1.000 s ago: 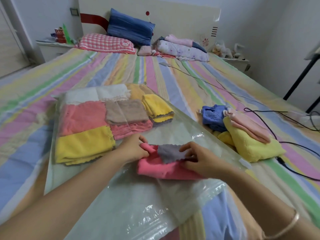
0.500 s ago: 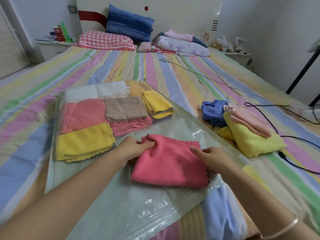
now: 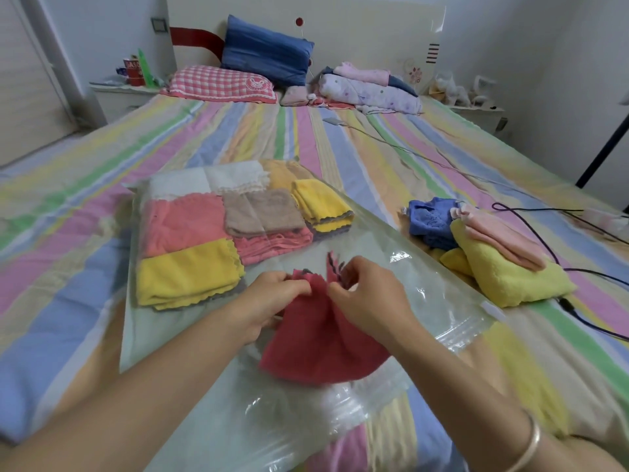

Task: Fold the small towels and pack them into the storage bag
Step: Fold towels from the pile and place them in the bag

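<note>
A pink towel (image 3: 320, 342) with a grey scalloped edge hangs bunched above the clear storage bag (image 3: 391, 240). My left hand (image 3: 269, 301) pinches its upper left corner. My right hand (image 3: 371, 298) pinches the upper right corner, close beside the left. Inside the bag lie several folded towels: white (image 3: 190, 183), coral (image 3: 180, 219), yellow (image 3: 187, 274), brown (image 3: 262, 212), pink (image 3: 272, 245) and a second yellow one (image 3: 323, 202). The bag's zip mouth (image 3: 469, 321) lies to the right, near me.
A heap of loose towels, blue (image 3: 429, 219), pale pink (image 3: 500, 240) and yellow-green (image 3: 510, 277), lies on the striped bed (image 3: 68, 267) at the right. Black cables (image 3: 578, 274) run past it. Pillows (image 3: 265, 52) and clothes sit by the headboard.
The pink towel lay flat on the bag half a second ago. Both hands have since drawn its far corners together and lifted them, so it now hangs bunched.
</note>
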